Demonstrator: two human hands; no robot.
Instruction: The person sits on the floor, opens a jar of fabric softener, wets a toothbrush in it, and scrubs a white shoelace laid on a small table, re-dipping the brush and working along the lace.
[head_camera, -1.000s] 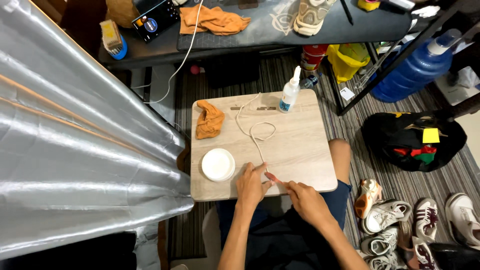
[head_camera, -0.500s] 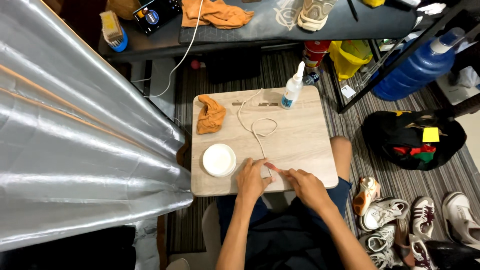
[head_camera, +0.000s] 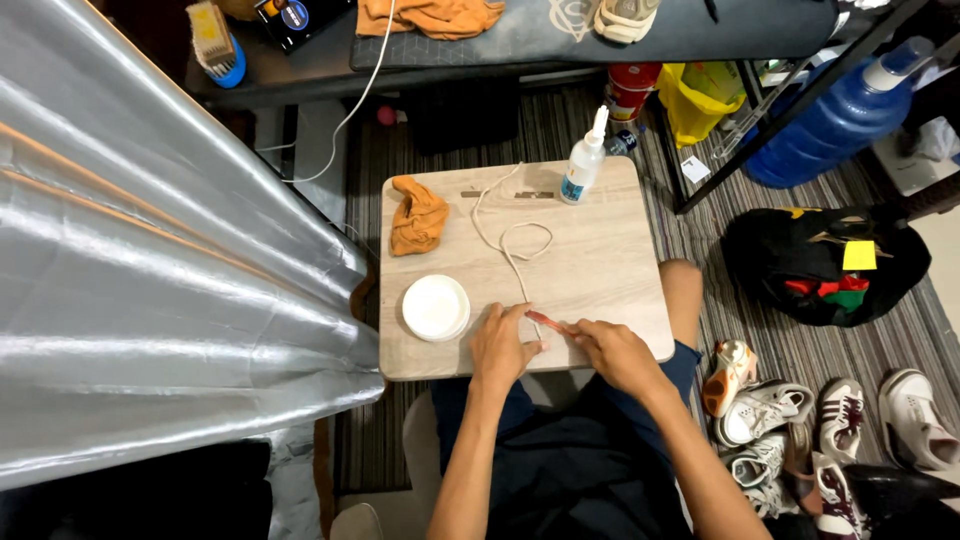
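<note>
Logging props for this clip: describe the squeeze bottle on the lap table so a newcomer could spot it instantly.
Find the small wooden lap table in the middle of the striped floor. At its far edge, right of centre, stands the squeeze bottle, upright beside the loose end of the white cord. It is the only tall thing there: white, with a long pointed nozzle and a blue label.

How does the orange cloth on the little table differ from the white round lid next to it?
The orange cloth is crumpled into a soft, uneven heap, while the white round lid is a flat, neat disc. The cloth lies toward the far left corner of the wooden table; the lid sits nearer the person, close to the left hand. Both rest on the table's left side, and neither is touched by a hand.
</note>
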